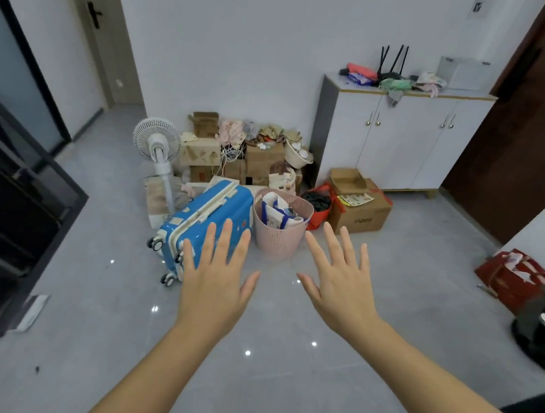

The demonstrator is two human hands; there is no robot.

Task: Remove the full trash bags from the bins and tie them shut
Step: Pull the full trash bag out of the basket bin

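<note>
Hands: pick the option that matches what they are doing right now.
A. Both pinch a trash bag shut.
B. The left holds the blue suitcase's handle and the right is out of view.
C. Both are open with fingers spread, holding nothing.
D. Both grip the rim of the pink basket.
C: the left hand and the right hand are both stretched out with fingers straight and spread, and nothing is in either of them.

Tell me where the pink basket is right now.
In the head view the pink basket stands on the floor near centre, between the blue suitcase to its left and the red bag to its right.
</note>
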